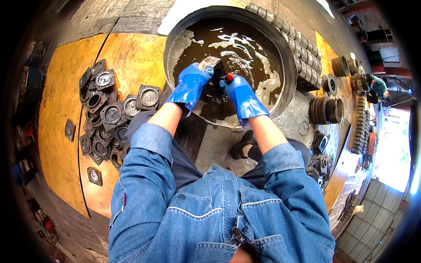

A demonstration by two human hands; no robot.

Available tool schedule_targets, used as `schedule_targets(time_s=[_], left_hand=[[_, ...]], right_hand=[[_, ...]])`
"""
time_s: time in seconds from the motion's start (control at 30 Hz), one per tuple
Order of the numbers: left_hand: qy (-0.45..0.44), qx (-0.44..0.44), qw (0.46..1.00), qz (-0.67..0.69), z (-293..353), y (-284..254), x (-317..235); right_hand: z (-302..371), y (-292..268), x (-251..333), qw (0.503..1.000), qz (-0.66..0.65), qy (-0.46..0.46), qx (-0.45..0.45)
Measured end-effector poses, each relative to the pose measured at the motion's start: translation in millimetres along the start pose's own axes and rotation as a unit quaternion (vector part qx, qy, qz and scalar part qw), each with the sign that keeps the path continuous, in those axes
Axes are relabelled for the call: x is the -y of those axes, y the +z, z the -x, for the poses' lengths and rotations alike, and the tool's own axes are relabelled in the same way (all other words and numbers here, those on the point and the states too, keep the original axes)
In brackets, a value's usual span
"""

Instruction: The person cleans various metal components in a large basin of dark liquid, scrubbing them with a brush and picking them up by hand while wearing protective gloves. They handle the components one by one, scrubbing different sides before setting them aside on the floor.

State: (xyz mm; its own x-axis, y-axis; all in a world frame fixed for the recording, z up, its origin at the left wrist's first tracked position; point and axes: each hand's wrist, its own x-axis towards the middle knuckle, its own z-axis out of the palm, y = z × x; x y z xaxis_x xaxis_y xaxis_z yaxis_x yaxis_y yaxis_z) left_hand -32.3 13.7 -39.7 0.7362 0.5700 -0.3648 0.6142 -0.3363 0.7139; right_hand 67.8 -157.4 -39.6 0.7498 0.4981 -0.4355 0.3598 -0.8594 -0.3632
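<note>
Both my hands wear long blue rubber gloves and work over a wide round metal tub of murky brown liquid. My left hand is closed on a wet, grey-brown metal part; its lower side is lost in shadow. Close beside it, my right hand grips a red-ended tool, whose working end is hidden between the hands. Pale foam floats along the tub's inner wall.
Square metal flange parts lie piled on the yellow boards at left. Cylindrical metal parts stand in rows behind the tub's right side. Large rings sit farther right. Another person is at the far right.
</note>
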Motion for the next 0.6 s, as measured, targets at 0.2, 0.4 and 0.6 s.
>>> schedule_targets(time_s=[0.2,0.4,0.6], left_hand=[[0.044,0.011,0.998,0.042,-1.6,-0.5,9.4],[-0.007,0.023,1.0,0.014,-1.9,0.6,3.5],[0.039,0.012,0.998,0.036,0.2,1.8,3.3]], right_hand=[[35.1,-11.3,4.9,0.957,-0.274,0.006,0.094],[48.5,-41.1,-30.8,0.885,-0.442,0.102,0.1],[25.7,-0.4,-52.2,0.708,-0.687,0.141,-0.087]])
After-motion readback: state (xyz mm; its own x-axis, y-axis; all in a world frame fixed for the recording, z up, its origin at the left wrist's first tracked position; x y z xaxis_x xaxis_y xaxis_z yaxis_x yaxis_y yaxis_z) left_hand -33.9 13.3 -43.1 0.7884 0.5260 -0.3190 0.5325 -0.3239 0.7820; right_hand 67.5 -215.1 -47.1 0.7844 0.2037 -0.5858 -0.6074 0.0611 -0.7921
